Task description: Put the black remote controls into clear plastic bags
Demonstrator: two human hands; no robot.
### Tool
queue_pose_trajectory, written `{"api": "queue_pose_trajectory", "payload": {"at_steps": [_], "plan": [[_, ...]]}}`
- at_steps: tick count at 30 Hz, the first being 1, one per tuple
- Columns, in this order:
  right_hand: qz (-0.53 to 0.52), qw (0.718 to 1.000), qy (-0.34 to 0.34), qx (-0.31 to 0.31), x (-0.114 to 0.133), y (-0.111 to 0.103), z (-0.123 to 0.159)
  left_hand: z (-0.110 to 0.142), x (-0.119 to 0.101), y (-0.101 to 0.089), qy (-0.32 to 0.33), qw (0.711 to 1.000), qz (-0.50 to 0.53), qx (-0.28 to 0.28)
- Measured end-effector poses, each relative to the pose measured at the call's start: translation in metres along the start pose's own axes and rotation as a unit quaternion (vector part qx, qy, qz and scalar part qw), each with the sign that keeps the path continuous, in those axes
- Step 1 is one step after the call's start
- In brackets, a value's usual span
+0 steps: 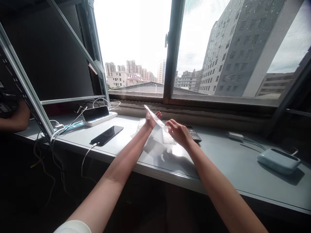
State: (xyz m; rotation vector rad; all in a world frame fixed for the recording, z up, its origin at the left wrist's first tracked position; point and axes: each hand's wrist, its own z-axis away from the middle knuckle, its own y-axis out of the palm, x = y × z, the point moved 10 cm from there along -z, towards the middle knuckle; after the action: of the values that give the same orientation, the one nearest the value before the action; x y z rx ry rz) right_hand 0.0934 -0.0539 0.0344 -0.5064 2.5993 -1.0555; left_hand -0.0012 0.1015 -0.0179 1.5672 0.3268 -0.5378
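Note:
My left hand (151,119) and my right hand (178,132) are stretched out over a grey sill-like table (218,158) below a window. Between them they hold a long, thin clear plastic piece (155,119), tilted up to the left. The left hand's fingers close round its upper part, and the right hand pinches its lower end. Beneath the hands lies a heap of clear plastic bags (155,142). A dark calculator (194,133) sits just behind my right hand.
A black phone (107,135) on a white cable lies left of the bags. Further left are a power strip (97,120) with a device on it and tangled cables. A pale blue box (278,160) sits at right. Another person's arm (14,119) shows at far left, behind a metal rack.

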Motion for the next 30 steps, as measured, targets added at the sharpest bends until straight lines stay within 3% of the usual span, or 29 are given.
{"api": "queue_pose_trajectory", "payload": {"at_steps": [4,23,30], "plan": [[0.003,1.000,0.003,0.004,-0.001,0.002,0.000,0.001,-0.001,0.003,0.000,1.000,-0.017,0.017],[-0.004,1.000,0.016,0.023,-0.003,0.006,0.000,0.003,-0.007,-0.004,0.022,0.999,0.023,-0.018],[-0.004,0.999,0.017,0.032,-0.002,0.002,0.000,0.006,-0.009,0.001,0.029,1.000,0.003,-0.005]]}}
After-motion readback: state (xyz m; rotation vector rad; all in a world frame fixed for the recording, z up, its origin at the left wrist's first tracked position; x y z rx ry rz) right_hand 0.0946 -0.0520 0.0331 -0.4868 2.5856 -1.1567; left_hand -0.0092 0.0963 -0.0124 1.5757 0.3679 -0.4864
